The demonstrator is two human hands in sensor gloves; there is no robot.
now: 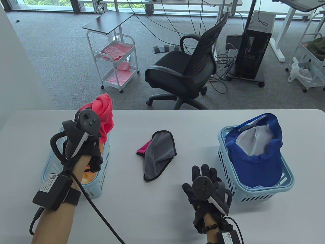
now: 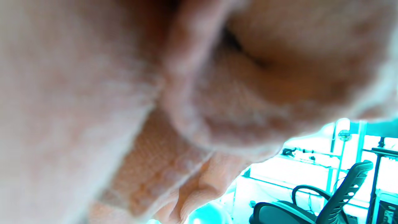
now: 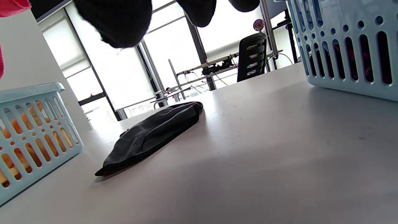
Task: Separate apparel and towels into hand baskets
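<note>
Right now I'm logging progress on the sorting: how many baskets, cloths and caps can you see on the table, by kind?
Light blue plastic hand baskets: 2, left and right.
Cloths: 3, a red cloth held up by the left hand, an orange cloth in the left basket, a grey cloth with pink underside on the table.
Blue cap: 1, in the right basket.
Total: 6.

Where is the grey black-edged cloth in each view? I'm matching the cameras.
Table view: the grey black-edged cloth lies flat mid-table, between the two baskets.
Left wrist view: not in it; blurred fabric fills the frame.
Right wrist view: left of centre, on the table.
Shared landmark: the black mesh office chair beyond the table.
</note>
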